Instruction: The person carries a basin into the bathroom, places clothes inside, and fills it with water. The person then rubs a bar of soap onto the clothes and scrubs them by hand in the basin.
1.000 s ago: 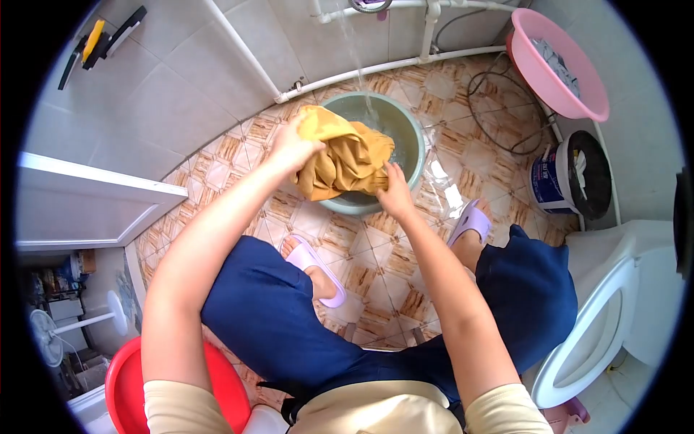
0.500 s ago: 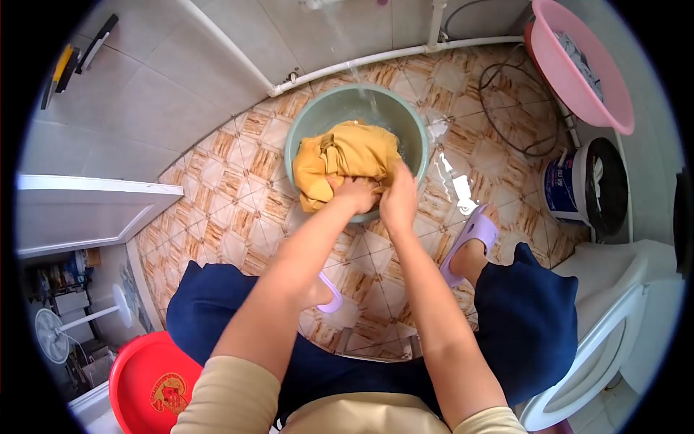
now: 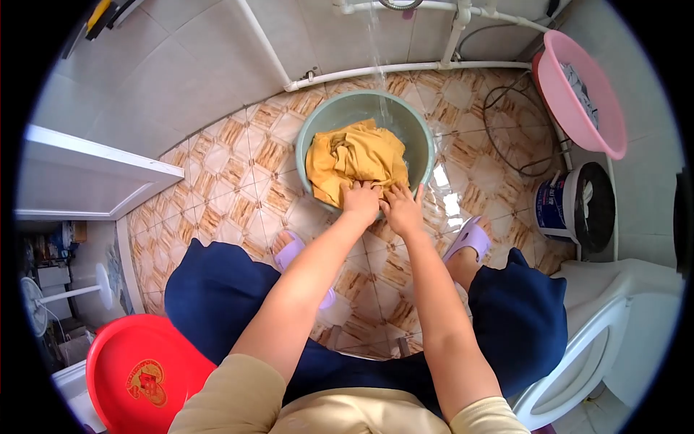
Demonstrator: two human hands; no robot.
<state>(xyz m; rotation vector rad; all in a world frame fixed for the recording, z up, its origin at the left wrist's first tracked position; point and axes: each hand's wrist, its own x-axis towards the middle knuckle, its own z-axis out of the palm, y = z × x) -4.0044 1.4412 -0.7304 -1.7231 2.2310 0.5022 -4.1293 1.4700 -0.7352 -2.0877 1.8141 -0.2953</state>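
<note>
A wet yellow cloth (image 3: 358,153) lies bunched in a green basin (image 3: 426,134) on the tiled floor, while water streams down into the basin's far side. My left hand (image 3: 361,201) rests on the cloth's near edge at the basin's front rim, fingers bent against the fabric. Just right of it, my right hand (image 3: 403,208) touches the same near edge with its fingers spread. The fingertips of both hands lie against the cloth, and neither is wrapped round it.
A pink basin (image 3: 578,94) with grey cloth is at the upper right, above a black-rimmed bucket (image 3: 557,206). A toilet (image 3: 614,318) stands at the lower right, a red basin (image 3: 152,376) at the lower left. White pipes (image 3: 361,73) run along the wall.
Both hands have drawn back from deeper in the folds to the cloth's near edge. The cloth has spread and shifted within the basin. The camera view has tilted slightly upward.
</note>
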